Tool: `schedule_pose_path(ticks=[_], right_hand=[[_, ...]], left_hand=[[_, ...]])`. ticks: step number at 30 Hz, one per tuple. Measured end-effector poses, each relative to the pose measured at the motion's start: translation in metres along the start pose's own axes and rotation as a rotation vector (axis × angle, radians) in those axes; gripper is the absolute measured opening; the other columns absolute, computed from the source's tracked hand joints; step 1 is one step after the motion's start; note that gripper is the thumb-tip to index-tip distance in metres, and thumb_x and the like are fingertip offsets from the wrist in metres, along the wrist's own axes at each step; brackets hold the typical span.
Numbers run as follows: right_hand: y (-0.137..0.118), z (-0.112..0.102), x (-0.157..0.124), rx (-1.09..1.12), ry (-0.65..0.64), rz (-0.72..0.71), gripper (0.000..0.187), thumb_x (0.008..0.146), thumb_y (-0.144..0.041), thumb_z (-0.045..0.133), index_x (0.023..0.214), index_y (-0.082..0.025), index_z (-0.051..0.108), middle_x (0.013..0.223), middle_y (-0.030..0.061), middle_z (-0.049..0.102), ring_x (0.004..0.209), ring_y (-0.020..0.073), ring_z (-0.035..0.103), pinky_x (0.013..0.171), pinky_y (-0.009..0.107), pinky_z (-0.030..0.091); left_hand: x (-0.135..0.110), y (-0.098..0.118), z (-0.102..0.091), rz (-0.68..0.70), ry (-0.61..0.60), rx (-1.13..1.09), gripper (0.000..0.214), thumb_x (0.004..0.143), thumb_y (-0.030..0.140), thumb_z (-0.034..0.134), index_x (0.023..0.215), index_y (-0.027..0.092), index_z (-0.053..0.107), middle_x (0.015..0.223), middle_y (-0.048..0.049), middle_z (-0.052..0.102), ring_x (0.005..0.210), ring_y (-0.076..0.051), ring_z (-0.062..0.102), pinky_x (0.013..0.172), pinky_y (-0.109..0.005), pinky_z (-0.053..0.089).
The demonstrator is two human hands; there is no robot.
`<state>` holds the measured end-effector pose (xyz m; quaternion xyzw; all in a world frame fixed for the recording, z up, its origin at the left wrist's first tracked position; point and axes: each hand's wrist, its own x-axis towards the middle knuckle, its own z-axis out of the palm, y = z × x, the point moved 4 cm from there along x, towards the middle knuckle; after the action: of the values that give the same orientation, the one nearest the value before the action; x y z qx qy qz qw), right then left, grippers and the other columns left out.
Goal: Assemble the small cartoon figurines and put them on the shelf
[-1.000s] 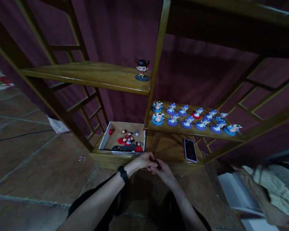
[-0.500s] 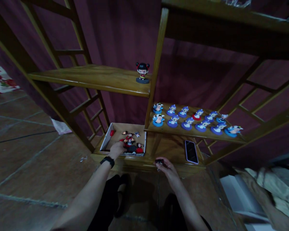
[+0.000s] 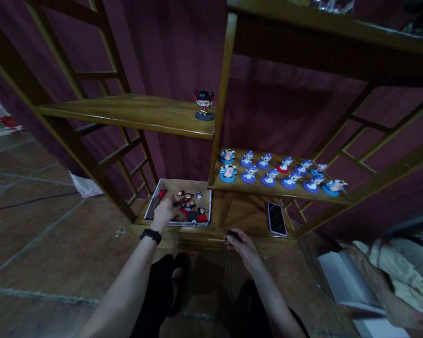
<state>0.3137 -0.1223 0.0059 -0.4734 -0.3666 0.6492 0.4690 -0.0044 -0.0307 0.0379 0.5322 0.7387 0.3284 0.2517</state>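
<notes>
My left hand [image 3: 165,212], with a black band at the wrist, is over the left part of a shallow cardboard box [image 3: 148,212]. Its fingers pinch a small dark piece [image 3: 177,204] that looks like a figurine base. Loose figurine parts [image 3: 188,203] in red, black and white lie in the box, with a grey disc [image 3: 191,215] and a red disc [image 3: 201,218] near its front wall. In front of the lower shelf, my right hand [image 3: 242,242] is closed around a small dark-topped figurine [image 3: 231,236], mostly covered by the fingers.
A black-haired figurine [image 3: 204,104] stands on the upper left shelf [image 3: 127,110]. Two rows of purple, blue and red-based figurines [image 3: 270,177] occupy the right shelf. A phone [image 3: 277,218] lies below them. White boxes [image 3: 348,279] are on the floor at right.
My left hand has lifted slightly and shifted left within the box, now with a dark piece at its fingertips. My right hand has turned the figurine a little. The view has shifted slightly.
</notes>
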Motion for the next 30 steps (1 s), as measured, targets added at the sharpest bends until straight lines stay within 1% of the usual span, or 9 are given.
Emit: schedule_pose_path(ticks=[3,5,7,9,12,15,21,26,30], right_hand=[[0.006,-0.004,-0.001,0.155,0.046,0.017,0.038,0.057,-0.033,0.083,0.088,-0.02,0.066,0.085,0.003,0.069,0.085,0.0199,0.065,0.072,0.034,0.054],[0.006,-0.005,-0.004,0.256,0.071,-0.008,0.036,0.056,-0.029,0.084,0.087,-0.02,0.067,0.084,0.0022,0.07,0.083,0.0184,0.066,0.076,0.035,0.055],[0.003,-0.005,-0.009,0.345,0.096,-0.043,0.033,0.056,-0.025,0.084,0.084,-0.02,0.067,0.084,0.0016,0.07,0.083,0.0179,0.067,0.078,0.036,0.055],[0.001,-0.006,-0.017,0.418,0.111,-0.075,0.031,0.055,-0.023,0.084,0.081,-0.021,0.067,0.084,0.001,0.071,0.083,0.0179,0.067,0.081,0.038,0.055],[0.001,-0.008,-0.034,0.471,0.13,-0.115,0.029,0.057,-0.023,0.083,0.081,-0.021,0.066,0.086,0.0003,0.07,0.084,0.0169,0.067,0.084,0.038,0.055],[0.003,-0.014,-0.054,0.447,0.163,-0.155,0.033,0.058,-0.025,0.082,0.086,-0.022,0.065,0.089,-0.0002,0.069,0.083,0.0162,0.066,0.084,0.037,0.055],[-0.003,-0.023,-0.086,0.174,0.192,-0.292,0.038,0.062,-0.035,0.079,0.093,-0.023,0.061,0.089,-0.0002,0.064,0.081,0.0153,0.063,0.08,0.036,0.055],[0.001,-0.031,-0.097,0.05,0.26,-0.295,0.044,0.058,-0.04,0.077,0.093,-0.022,0.058,0.087,0.0005,0.062,0.079,0.0156,0.061,0.078,0.035,0.054],[0.003,-0.034,-0.1,-0.012,0.311,-0.314,0.045,0.058,-0.043,0.074,0.093,-0.021,0.057,0.087,0.0013,0.062,0.077,0.0159,0.06,0.074,0.033,0.053]], left_hand=[[-0.018,0.022,0.003,-0.071,0.013,-0.51,0.017,0.063,0.024,0.071,0.073,0.017,0.059,0.064,-0.0016,0.063,0.063,-0.016,0.059,0.057,-0.025,0.046],[-0.043,0.04,0.023,-0.125,-0.125,-0.737,0.019,0.061,0.019,0.074,0.072,0.016,0.059,0.068,-0.0017,0.065,0.058,-0.013,0.059,0.055,-0.023,0.048],[-0.077,0.054,0.049,-0.214,-0.248,-0.862,0.022,0.058,0.013,0.076,0.072,0.015,0.06,0.068,-0.0013,0.065,0.056,-0.012,0.06,0.053,-0.023,0.05],[-0.113,0.062,0.073,-0.32,-0.312,-0.995,0.02,0.06,0.008,0.076,0.072,0.014,0.061,0.069,-0.0023,0.066,0.058,-0.012,0.062,0.056,-0.023,0.053],[-0.158,0.064,0.099,-0.497,-0.326,-1.144,0.02,0.062,0.001,0.074,0.069,0.013,0.06,0.068,-0.0038,0.067,0.06,-0.013,0.065,0.06,-0.025,0.056],[-0.183,0.065,0.108,-0.522,-0.33,-1.15,0.017,0.064,-0.002,0.071,0.069,0.011,0.062,0.069,-0.0062,0.068,0.062,-0.015,0.066,0.062,-0.026,0.057],[-0.212,0.071,0.12,-0.355,-0.376,-1.083,0.012,0.061,0.007,0.075,0.071,0.01,0.068,0.075,-0.0078,0.07,0.067,-0.015,0.065,0.064,-0.025,0.055],[-0.232,0.078,0.126,-0.222,-0.468,-1.035,0.021,0.058,0.02,0.077,0.077,0.011,0.072,0.083,-0.009,0.071,0.075,-0.017,0.065,0.071,-0.028,0.051],[-0.236,0.084,0.124,-0.113,-0.569,-0.893,0.024,0.057,0.021,0.074,0.08,0.012,0.074,0.083,-0.0083,0.072,0.075,-0.019,0.064,0.069,-0.028,0.047]])
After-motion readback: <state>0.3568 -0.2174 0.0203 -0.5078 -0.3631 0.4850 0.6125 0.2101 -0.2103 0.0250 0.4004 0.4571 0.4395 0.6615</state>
